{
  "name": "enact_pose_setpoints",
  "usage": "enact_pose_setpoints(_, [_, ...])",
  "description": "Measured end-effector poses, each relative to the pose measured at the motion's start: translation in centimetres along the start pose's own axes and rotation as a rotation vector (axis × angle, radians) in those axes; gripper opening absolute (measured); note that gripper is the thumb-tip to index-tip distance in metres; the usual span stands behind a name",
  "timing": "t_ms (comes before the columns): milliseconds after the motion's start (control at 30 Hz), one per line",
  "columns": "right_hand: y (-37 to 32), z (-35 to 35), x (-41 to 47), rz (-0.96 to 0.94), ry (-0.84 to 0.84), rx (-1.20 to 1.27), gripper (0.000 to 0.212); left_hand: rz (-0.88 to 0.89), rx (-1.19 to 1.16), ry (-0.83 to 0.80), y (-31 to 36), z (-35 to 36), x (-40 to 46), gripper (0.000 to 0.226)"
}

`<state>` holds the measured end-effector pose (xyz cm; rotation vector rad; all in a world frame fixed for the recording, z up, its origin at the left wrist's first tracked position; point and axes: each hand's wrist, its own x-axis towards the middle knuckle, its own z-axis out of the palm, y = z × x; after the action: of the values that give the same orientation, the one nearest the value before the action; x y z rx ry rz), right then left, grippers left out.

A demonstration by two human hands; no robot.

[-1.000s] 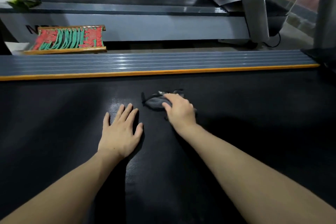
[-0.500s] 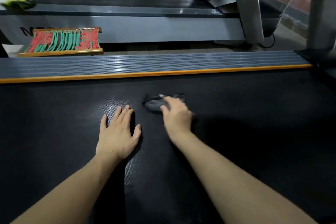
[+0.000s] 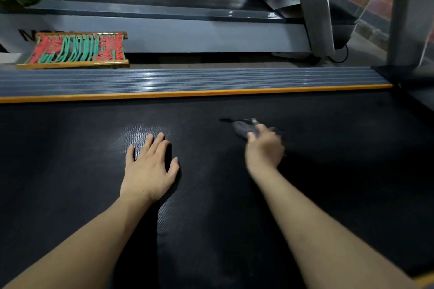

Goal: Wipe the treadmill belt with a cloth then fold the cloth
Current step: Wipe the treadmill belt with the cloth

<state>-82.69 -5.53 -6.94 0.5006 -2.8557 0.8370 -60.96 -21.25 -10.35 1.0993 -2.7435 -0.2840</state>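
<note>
Rightward went my right hand (image 3: 264,148) since a second ago, dragging the cloth (image 3: 244,129) across the belt (image 3: 328,183); blurred, fingers seemingly pressing it; left hand (image 3: 150,171) lay flat, empty; wiping step underway, I judged; next, more strokes.

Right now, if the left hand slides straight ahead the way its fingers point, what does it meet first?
Only bare treadmill belt lies ahead of the left hand; then, probably, the orange strip at the belt's edge. The cloth lies off to the right.
</note>
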Motion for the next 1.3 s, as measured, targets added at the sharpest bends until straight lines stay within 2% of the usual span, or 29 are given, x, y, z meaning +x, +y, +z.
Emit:
enact_pose_setpoints(100, [-6.3,3.3,-5.9,-0.294,-0.072,0.114,0.031,0.003,-0.006,0.013,0.0,0.0,-0.1,0.056])
enact_pose_setpoints(200, [-6.3,2.8,-5.7,-0.497,-0.189,0.142,0.033,0.007,0.006,0.013,-0.1,-0.1,0.0,0.058])
enact_pose_setpoints(267, [-2.6,1.6,-3.1,-0.465,-0.187,0.044,0.037,0.007,-0.010,0.020,-0.1,-0.2,-0.1,0.056])
enact_pose_setpoints(400, [6.4,-2.7,2.8,-0.169,-0.037,-0.136,0.039,0.010,-0.022,0.025,-0.2,0.0,0.0,0.053])
enact_pose_setpoints(467, [7.9,-3.8,3.7,-0.067,-0.019,-0.158,0.036,0.012,-0.019,0.023,-0.3,0.2,0.1,0.053])
enact_pose_setpoints(533, [6.1,-3.3,2.4,-0.002,0.005,-0.171,0.032,0.012,-0.019,0.017,-0.3,0.3,0.2,0.053])
enact_pose_setpoints(633, [0.5,-0.7,-2.5,-0.107,-0.019,-0.158,0.028,0.011,-0.019,0.018,-0.3,0.1,0.2,0.054])
enact_pose_setpoints(733, [-3.7,0.5,-6.5,-0.267,-0.136,-0.119,0.032,0.013,-0.014,0.023,-0.3,0.0,0.0,0.054])
enact_pose_setpoints(867, [-3.0,-0.4,-4.5,-0.382,-0.181,-0.177,0.037,0.010,-0.024,0.034,-0.1,-0.1,0.0,0.054])
enact_pose_setpoints(933, [-1.7,-0.6,-3.0,-0.515,-0.205,-0.208,0.044,0.010,-0.027,0.045,-0.1,-0.1,-0.1,0.054])
enact_pose_setpoints(1000, [-1.3,-0.4,-2.3,-0.667,-0.315,-0.196,0.050,0.009,-0.033,0.044,-0.2,-0.1,-0.1,0.053])
enact_pose_setpoints(1067, [-1.8,0.5,-2.9,-0.655,-0.450,-0.101,0.045,0.006,-0.034,0.041,-0.1,-0.1,-0.1,0.053])
enact_pose_setpoints(1167, [-2.4,2.3,-5.0,-0.534,-0.342,-0.004,0.037,0.000,-0.022,0.035,-0.2,-0.1,-0.1,0.053])
enact_pose_setpoints(1300, [-0.6,2.1,-3.0,-0.539,-0.322,-0.015,0.036,0.013,-0.014,0.028,-0.4,0.0,-0.1,0.053])
